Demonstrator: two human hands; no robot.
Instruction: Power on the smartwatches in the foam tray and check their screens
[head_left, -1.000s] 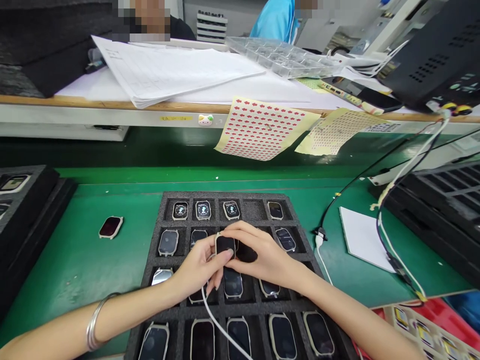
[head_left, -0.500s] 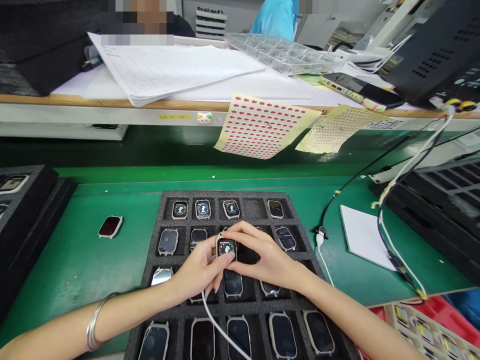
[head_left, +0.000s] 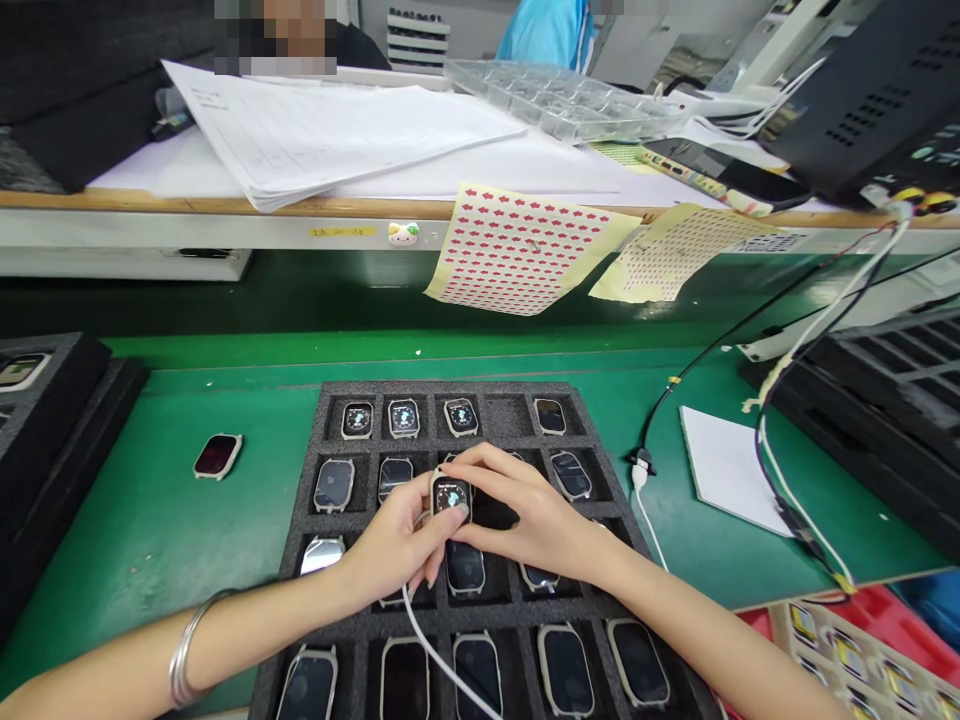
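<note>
A smartwatch (head_left: 451, 492) without a strap, its screen lit with a dial, is held over the black foam tray (head_left: 480, 617). My left hand (head_left: 401, 535) is closed around its left and lower side, thumb on the screen's lower edge. A white cable (head_left: 442, 660) runs up to that hand; its end is hidden behind the watch. My right hand (head_left: 525, 505) pinches the watch's top and right side between fingers and thumb. Around both hands, several watches sit in the tray's compartments; three in the far row, such as this lit watch (head_left: 404, 418), show dials.
A lone watch (head_left: 218, 455) lies on the green bench at left. More foam trays stand at the left (head_left: 67, 450) and right (head_left: 885, 400) edges. A white pad (head_left: 731, 470) and a cable joint (head_left: 640, 465) lie right. Arrow-sticker sheets (head_left: 531, 250) hang from the shelf. A person sits beyond.
Both hands and the watch keep almost the same pose. The view has shifted very slightly; nothing has been taken up or let go.
</note>
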